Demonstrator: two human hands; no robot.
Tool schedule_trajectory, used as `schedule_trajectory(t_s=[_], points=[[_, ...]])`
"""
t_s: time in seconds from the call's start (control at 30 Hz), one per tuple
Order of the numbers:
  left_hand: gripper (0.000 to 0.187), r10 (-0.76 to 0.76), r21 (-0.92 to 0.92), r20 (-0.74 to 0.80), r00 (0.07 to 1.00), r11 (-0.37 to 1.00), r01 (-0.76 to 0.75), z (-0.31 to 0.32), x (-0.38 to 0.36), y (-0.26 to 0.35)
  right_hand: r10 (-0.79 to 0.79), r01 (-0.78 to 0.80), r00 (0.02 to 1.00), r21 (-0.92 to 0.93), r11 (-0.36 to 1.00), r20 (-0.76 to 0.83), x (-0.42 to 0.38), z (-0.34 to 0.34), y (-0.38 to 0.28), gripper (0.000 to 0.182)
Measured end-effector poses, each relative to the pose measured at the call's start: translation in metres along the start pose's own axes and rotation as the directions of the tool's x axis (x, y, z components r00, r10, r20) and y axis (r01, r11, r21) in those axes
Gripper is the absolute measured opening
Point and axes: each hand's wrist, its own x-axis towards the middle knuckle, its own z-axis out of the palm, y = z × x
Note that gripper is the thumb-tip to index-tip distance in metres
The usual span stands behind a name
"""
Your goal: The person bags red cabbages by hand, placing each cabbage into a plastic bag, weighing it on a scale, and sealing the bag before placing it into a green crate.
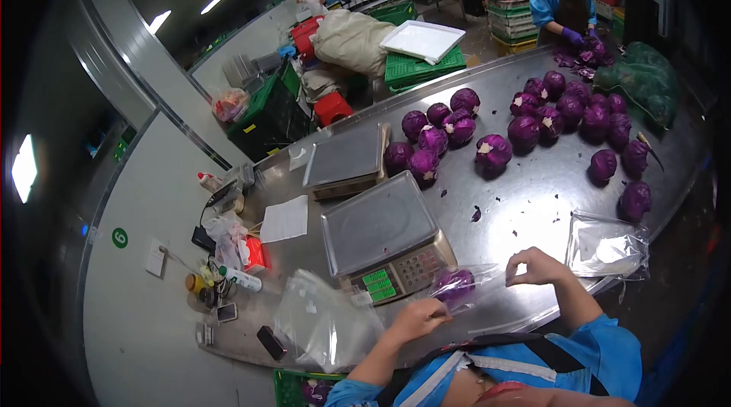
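A red cabbage (454, 287) lies in a see-through plastic bag (484, 290) at the table's near edge, just in front of a scale (381, 224) with a lit green display. My left hand (419, 321) pinches the bag near its lower left side. On the other side, my right hand (535, 265) has thumb and fingers closed on the bag's right end. The cabbage sits between both hands, apart from the fingers. To the right is a pile of see-through bags (607, 245); more plastic bags (324, 323) lie to the left.
Several loose red cabbages (524, 134) cover the far side of the metal table (525, 213). A second scale (346, 157) stands behind the first. At the far right, a co-worker (562, 7) in purple gloves handles cabbage leaves beside a green net sack (641, 83). Phones and bottles lie left.
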Motion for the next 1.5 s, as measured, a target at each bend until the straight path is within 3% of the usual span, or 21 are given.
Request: schedule_trajectory(t_s=[0.1,0.23,0.47,0.83,0.9,0.97,1.13,1.23,1.27,1.3,1.37,1.4,1.43,1.47,1.5], points=[[0.019,-0.006,0.011,-0.017,1.0,1.0,0.006,0.017,-0.008,0.002,0.088,-0.09,0.994,-0.018,0.996,-0.06,-0.006,0.017,0.003,0.023],[0.018,-0.091,0.031,-0.004,0.996,0.995,0.092,0.024,-0.01,0.015,0.082,-0.084,0.995,-0.023,0.996,-0.063,-0.011,0.02,0.007,0.03],[0.019,-0.031,0.044,-0.01,0.999,0.999,0.032,0.036,-0.009,0.019,0.028,-0.032,0.998,-0.093,0.995,-0.05,-0.014,0.019,0.002,0.032],[0.019,-0.158,0.153,0.055,0.986,0.977,0.148,0.044,-0.01,0.022,0.001,-0.009,0.996,-0.089,0.996,-0.085,-0.025,0.021,0.006,0.043],[0.021,-0.197,0.143,-0.007,0.98,0.97,0.196,0.047,-0.009,0.013,-0.005,-0.005,0.997,-0.132,0.991,-0.076,-0.024,0.017,-0.005,0.042],[0.022,-0.09,0.135,0.05,0.995,0.987,0.082,0.048,-0.012,0.011,-0.025,0.014,0.987,-0.068,0.998,-0.161,-0.021,0.023,0.005,0.038],[0.021,0.048,0.161,0.015,0.999,0.986,-0.049,0.021,-0.005,0.01,-0.079,0.071,0.993,-0.1,0.992,-0.084,-0.022,0.014,-0.001,0.027],[0.02,-0.098,0.306,0.067,0.993,0.949,0.073,0.008,-0.016,0.003,-0.113,0.109,0.992,-0.075,0.991,-0.048,-0.015,0.012,0.003,0.026],[0.019,-0.068,0.319,0.084,0.994,0.947,0.038,0.009,-0.013,0.002,-0.121,0.111,0.988,-0.1,0.989,-0.094,-0.013,0.013,0.001,0.023],[0.019,-0.025,0.33,0.104,0.994,0.944,-0.011,0.012,-0.01,0.001,-0.017,0.017,1.0,-0.089,0.996,-0.003,-0.012,0.01,0.008,0.039],[0.018,0.017,0.301,0.039,0.999,0.953,-0.027,0.02,-0.009,-0.002,-0.14,0.127,0.987,-0.154,0.98,-0.078,-0.012,0.0,-0.021,0.068],[0.018,-0.018,0.309,0.019,1.0,0.951,0.011,0.023,-0.009,-0.001,-0.154,0.106,0.963,-0.214,0.971,-0.223,-0.018,-0.01,-0.03,0.1],[0.018,-0.051,0.308,0.008,0.999,0.95,0.046,0.027,-0.006,0.0,-0.323,0.206,0.779,-0.267,0.941,-0.538,-0.017,-0.022,-0.021,0.093],[0.018,-0.04,0.286,0.045,0.998,0.958,0.025,0.03,-0.003,0.002,-0.483,0.429,0.369,-0.315,0.847,-0.794,-0.002,-0.056,-0.053,0.077],[0.019,-0.044,0.272,0.051,0.998,0.962,0.028,0.031,-0.002,0.004,-0.462,0.555,-0.142,-0.457,0.695,-0.875,0.011,-0.078,-0.092,0.066]])
